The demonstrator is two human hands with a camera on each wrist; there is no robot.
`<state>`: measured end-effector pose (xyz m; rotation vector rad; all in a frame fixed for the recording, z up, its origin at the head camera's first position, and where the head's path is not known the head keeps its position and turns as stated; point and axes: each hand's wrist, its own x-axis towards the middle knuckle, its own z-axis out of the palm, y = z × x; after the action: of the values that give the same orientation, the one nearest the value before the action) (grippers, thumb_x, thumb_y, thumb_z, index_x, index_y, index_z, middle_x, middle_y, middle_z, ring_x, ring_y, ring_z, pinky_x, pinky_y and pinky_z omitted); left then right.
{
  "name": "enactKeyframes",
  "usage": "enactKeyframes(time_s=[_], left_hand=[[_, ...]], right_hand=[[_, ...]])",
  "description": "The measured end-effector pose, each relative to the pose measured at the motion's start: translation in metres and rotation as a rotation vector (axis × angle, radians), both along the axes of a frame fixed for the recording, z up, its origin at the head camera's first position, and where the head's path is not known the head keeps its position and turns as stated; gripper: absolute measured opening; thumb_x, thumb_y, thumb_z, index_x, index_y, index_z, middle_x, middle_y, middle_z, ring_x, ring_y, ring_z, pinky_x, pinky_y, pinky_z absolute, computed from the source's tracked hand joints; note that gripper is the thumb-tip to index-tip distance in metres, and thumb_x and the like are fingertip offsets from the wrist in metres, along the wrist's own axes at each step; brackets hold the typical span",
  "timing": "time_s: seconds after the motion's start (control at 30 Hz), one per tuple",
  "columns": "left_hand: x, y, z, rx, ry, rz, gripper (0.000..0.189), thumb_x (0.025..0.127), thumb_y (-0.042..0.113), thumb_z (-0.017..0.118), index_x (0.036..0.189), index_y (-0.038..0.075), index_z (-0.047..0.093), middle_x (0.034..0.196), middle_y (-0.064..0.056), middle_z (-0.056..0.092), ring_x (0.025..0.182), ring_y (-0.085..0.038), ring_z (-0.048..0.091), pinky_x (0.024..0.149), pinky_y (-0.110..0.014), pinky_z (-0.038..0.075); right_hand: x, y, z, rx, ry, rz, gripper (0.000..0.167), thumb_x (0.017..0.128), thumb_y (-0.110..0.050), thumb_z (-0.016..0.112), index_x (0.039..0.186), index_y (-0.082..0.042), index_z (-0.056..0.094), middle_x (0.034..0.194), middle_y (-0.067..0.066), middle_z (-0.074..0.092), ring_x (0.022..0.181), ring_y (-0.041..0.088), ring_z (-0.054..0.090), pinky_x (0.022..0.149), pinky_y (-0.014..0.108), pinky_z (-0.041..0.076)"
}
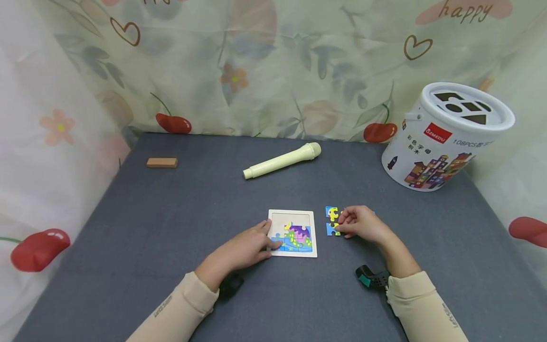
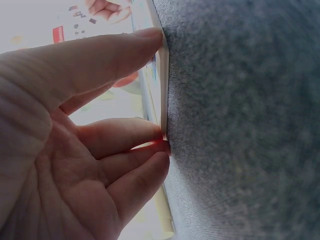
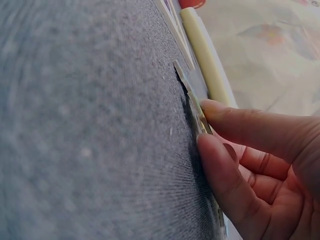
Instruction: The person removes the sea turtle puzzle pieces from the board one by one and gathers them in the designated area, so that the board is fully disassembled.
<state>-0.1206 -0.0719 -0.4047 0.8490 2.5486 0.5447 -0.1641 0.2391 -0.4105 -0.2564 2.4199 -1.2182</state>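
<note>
A square puzzle tray [image 1: 315,237] with a pale frame lies on the table, its lower part filled with joined purple, green and blue pieces. My left hand [image 1: 249,244] rests on the tray's left side, thumb over the pieces and fingertips against the outer edge. To the tray's right, my right hand [image 1: 363,223] pinches a blue-and-yellow puzzle piece [image 3: 181,75] between thumb and index finger. That piece tilts slightly, with a shadow under it. Just above it on the table lies another blue-and-yellow piece [image 1: 331,212]. More pieces are mostly hidden behind my right hand.
Behind the tray lies a cream toy microphone [image 1: 282,161]. A small wooden block [image 1: 162,163] lies at the far left. At the back right stands a white bucket [image 1: 444,137] with shaped holes in its lid. Patterned cloth [image 1: 256,71] hangs around the table.
</note>
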Motion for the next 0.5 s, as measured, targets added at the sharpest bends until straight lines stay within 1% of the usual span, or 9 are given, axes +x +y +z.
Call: enactKeyframes(time_s=[0.5], left_hand=[[-0.0004,0.0005,0.0007,-0.004,-0.002,0.001,0.036,0.089,0.016,0.062,0.125,0.013,0.06,0.149,-0.023,0.026,0.141,-0.034,0.023,0.112,-0.045,0.028]], right_hand=[[-0.0014,-0.001,-0.0025,0.054,0.021,-0.006,0.016,0.083,-0.006,0.068,0.085,0.007,0.059,0.071,0.002,0.055,0.06,0.008,0.055,0.054,0.024,0.054]])
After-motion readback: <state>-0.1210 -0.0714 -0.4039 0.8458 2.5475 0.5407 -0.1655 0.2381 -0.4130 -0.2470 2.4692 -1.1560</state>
